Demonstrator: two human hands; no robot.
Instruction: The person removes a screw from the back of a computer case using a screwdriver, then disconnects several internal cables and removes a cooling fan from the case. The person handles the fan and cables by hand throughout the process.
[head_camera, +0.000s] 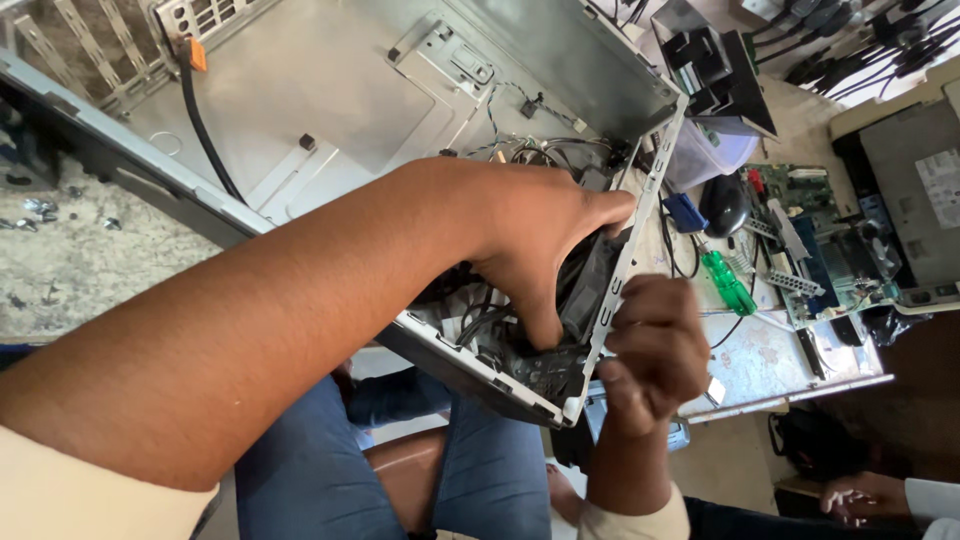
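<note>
An open grey metal computer case lies tilted across my lap. My left hand reaches inside its lower corner, thumb and fingers closed around a black fan-like part amid a tangle of black cables. My right hand is a fist just outside the case, curled against the perforated front rim. Whether it also holds a small tool is hidden.
A green-handled screwdriver, a black mouse and a green circuit board lie on a metal panel to the right. Loose screws sit on the floor at left. Another person's hand shows at bottom right.
</note>
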